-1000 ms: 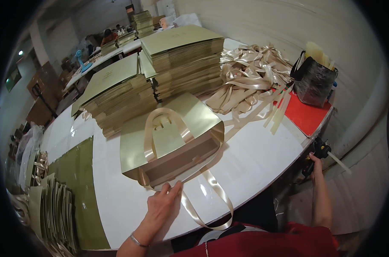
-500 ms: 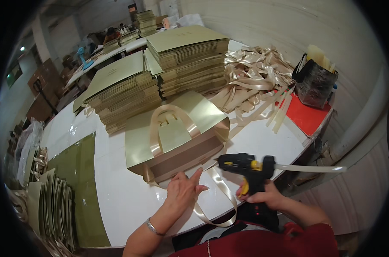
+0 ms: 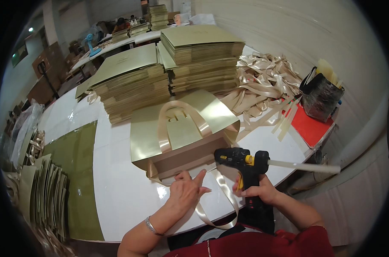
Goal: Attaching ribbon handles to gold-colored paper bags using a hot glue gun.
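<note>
A pale gold paper bag (image 3: pixel 145 143) lies on the white table with its mouth open toward me. A cream ribbon handle (image 3: pixel 162 130) arches over its outer panel, and a second ribbon loop (image 3: pixel 227 196) hangs toward my lap from the near edge. My left hand (image 3: pixel 184 192) rests at that near edge, index finger stretched out, thumb apart, other fingers bent. My right hand (image 3: pixel 265 190) is wrapped round the grip of a black and yellow glue gun (image 3: pixel 247 165). Its nozzle is at the right end of the bag's mouth. A whitish glue stick (image 3: pixel 303 165) sticks out behind it.
Tall stacks of flat gold bags (image 3: pixel 207 53) stand behind the bag. Farther right lie heaped ribbons (image 3: pixel 271 77), loose glue sticks (image 3: pixel 288 122), a red sheet (image 3: pixel 308 124) and a black holder (image 3: pixel 323 96) of glue sticks. More bags (image 3: pixel 49 192) stand at the left.
The glue gun has moved slightly left and up, bringing its nozzle to the bag's mouth. My left hand stays at the near edge. The whole view has shifted a little.
</note>
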The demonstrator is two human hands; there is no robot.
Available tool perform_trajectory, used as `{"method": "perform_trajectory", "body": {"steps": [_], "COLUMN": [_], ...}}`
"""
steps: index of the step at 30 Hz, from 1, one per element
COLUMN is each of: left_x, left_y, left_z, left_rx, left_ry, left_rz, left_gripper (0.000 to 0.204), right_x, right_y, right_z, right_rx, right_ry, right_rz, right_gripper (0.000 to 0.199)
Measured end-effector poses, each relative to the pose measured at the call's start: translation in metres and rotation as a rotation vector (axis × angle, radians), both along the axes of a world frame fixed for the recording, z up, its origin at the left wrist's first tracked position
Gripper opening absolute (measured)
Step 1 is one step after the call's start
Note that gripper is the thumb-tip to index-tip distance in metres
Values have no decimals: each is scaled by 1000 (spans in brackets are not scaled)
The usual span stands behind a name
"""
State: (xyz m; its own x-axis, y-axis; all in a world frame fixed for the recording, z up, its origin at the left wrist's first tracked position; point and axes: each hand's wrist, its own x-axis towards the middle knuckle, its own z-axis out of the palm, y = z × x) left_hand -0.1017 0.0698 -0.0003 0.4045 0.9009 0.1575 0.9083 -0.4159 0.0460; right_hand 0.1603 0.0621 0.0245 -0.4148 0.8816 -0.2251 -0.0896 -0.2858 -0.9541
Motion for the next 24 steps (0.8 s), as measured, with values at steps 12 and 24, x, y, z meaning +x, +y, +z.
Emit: {"method": "perform_trajectory", "body": {"steps": [12,24], "left_x": [-76,-81], "left_y": [-28,-29], "left_z": [-4,-22], "left_rx": [320,332], "left_ry": [-374,-424], "left_rz": [-3,-14], "left_gripper": [15,15], "right_x": [-16,-50], "right_y": [-8,-14], "right_z": [3,1], "right_rx": [-46,-133], "right_ry": [57,-52], "right_rz": [196,293], "right_gripper": [48,48]}}
